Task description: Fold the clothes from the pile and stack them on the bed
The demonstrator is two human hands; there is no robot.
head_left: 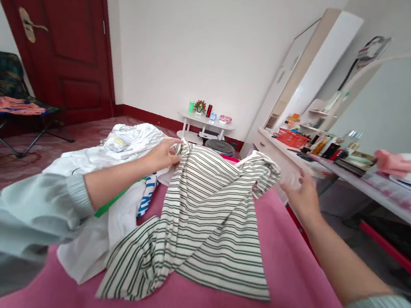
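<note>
A white shirt with dark green stripes lies spread and rumpled on the pink bed cover, its collar end away from me. My left hand pinches the fabric at the shirt's far left shoulder. Just right of the far right sleeve, my right hand is held apart from the cloth, fingers spread and nothing in them. One sleeve trails toward me at the lower left, and the hem lies flat at the lower right.
White clothes are heaped left of the shirt, partly under my left arm. A folding chair holds an orange garment. A dressing table with bottles and a red basket stands right. A small white table is by the wall.
</note>
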